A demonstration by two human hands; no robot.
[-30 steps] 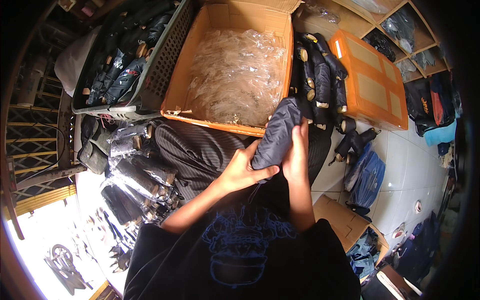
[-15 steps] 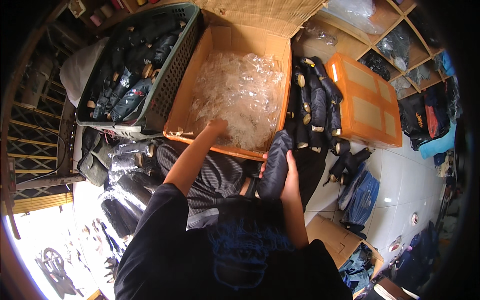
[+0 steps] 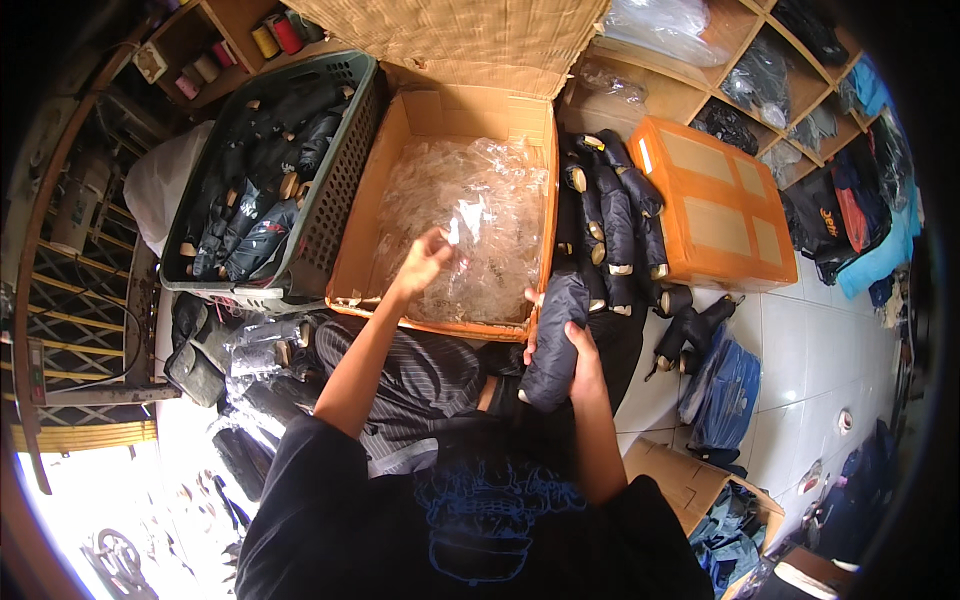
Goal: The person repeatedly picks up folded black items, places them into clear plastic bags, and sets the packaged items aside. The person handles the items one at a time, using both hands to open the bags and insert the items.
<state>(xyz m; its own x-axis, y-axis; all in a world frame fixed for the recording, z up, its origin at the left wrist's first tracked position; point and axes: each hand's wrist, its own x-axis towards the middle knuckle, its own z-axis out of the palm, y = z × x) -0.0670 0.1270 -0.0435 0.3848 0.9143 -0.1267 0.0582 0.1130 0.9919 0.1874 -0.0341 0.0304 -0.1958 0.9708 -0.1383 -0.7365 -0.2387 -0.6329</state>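
cluttered floor, right hand (image 3: pixel 580 352) holding folded umbrella (image 3: pixel 556 338) upright

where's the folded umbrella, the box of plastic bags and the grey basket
folded umbrella (image 3: pixel 556 340), head view, middle of its dark sleeve
box of plastic bags (image 3: pixel 362 245), head view, left cardboard wall
grey basket (image 3: pixel 335 195), head view, right mesh wall

A stockroom: shelves (image 3: pixel 800 90) of bagged goods (cartons (image 3: pixel 715 205) everywhere).
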